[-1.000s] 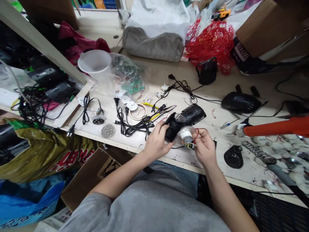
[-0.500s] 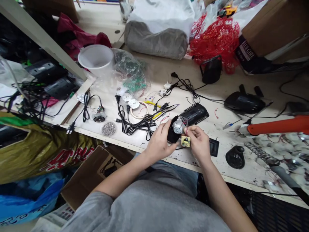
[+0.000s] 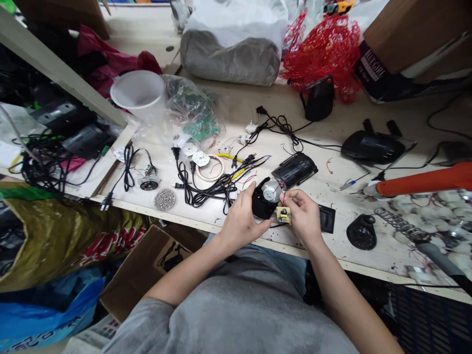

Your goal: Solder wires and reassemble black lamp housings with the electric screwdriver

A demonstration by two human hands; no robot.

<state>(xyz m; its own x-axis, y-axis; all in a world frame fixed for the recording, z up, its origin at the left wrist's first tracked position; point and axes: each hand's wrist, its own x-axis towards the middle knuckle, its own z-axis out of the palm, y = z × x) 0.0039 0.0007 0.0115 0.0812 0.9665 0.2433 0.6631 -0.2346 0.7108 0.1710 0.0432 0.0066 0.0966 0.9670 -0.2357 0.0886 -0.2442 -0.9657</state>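
My left hand [image 3: 241, 219] grips a black plastic hair dryer shell [image 3: 261, 201], whose round opening holds a small motor with a white fan part [image 3: 271, 191]. My right hand [image 3: 299, 214] pinches a small yellow-green circuit board [image 3: 283, 214] just in front of the shell. Thin red wires run from the board up toward the motor. A second black dryer shell half [image 3: 295, 169] lies on the workbench [image 3: 324, 196], just beyond my hands and touching the held shell or nearly so. I cannot tell which.
Tangled black power cords [image 3: 206, 192] and a tape ring [image 3: 210, 168] lie left of my hands. Right of them are an orange-handled tool [image 3: 424, 180], a metal spring [image 3: 398, 223], and a black dryer part [image 3: 372, 147]. A bench edge runs along the front.
The motor has gone from my right hand into the opening of the shell in my left hand. My right hand now pinches the circuit board. The view has shifted slightly.
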